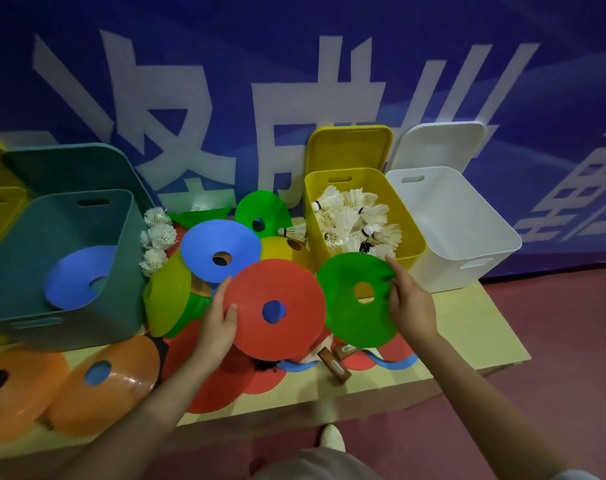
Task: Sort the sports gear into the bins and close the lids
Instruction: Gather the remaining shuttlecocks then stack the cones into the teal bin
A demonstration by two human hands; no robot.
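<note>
Left hand (pixel 218 323) grips the red cone (pixel 277 310), right hand (pixel 410 306) the green cone (pixel 357 297) — 2 lifted together (likely bound for the teal bin (pixel 62 258)).

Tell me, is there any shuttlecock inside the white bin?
No. The white bin shows only its bare inner walls, while the shuttlecocks are piled in the yellow bin beside it.

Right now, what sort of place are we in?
Probably a sports hall: a big blue banner on the wall, a bin of shuttlecocks, and training discs on the platform.
</note>
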